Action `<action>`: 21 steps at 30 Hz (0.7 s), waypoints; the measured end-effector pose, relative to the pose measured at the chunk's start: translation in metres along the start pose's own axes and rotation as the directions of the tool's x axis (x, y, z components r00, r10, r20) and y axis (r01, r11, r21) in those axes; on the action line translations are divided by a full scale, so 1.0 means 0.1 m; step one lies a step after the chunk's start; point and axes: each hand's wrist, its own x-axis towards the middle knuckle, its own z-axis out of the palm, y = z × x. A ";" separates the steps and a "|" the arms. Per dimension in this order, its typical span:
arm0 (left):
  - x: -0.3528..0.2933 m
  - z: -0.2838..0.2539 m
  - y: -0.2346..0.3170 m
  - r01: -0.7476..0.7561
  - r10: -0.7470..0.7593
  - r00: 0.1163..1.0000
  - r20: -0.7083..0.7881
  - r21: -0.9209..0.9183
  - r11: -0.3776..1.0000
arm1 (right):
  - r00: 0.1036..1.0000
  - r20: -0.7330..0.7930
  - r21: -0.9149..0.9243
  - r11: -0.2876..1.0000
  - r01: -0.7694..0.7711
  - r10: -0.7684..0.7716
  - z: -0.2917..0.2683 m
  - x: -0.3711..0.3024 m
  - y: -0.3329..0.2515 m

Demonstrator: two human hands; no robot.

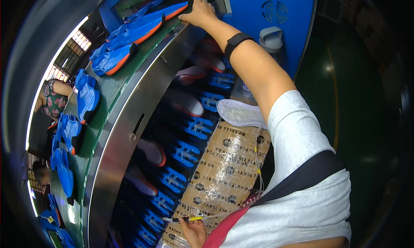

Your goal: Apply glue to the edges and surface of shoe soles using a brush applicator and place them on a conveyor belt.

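On my feed I count one far hand [200,11], one near hand [195,232], one wristband [235,42], one bottle [271,40], one tool [196,218], one white sole [239,113], at least eight blue shoes [110,61], six clamps [186,154].

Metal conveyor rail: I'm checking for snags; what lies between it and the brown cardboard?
Pronged blue holders and red-edged shoe soles, as the head view shows.

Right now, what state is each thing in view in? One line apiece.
Yellow-and-black tool: held in the left hand
Right hand: open, thumb spread
Black wristband: fastened
White shoe piece: lying at the cardboard's end
Blue shoe pieces: resting on the conveyor
Conveyor: running or stopped, cannot tell
Grey lid: on its bottle
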 end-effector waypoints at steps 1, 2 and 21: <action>0.03 -0.01 -0.01 0.003 -0.003 1.000 -0.015 -0.007 1.000 | 0.998 0.056 -0.057 0.998 0.012 -0.009 0.00 0.09 0.05; 0.10 -0.13 -0.02 -0.001 0.001 1.000 -0.004 -0.012 1.000 | 0.999 0.045 -0.056 0.998 0.018 -0.016 -0.01 0.16 0.10; 0.20 0.21 -0.07 0.123 -0.108 0.980 0.165 -0.083 0.989 | 0.859 0.468 0.022 0.975 0.221 -0.205 0.05 0.78 0.21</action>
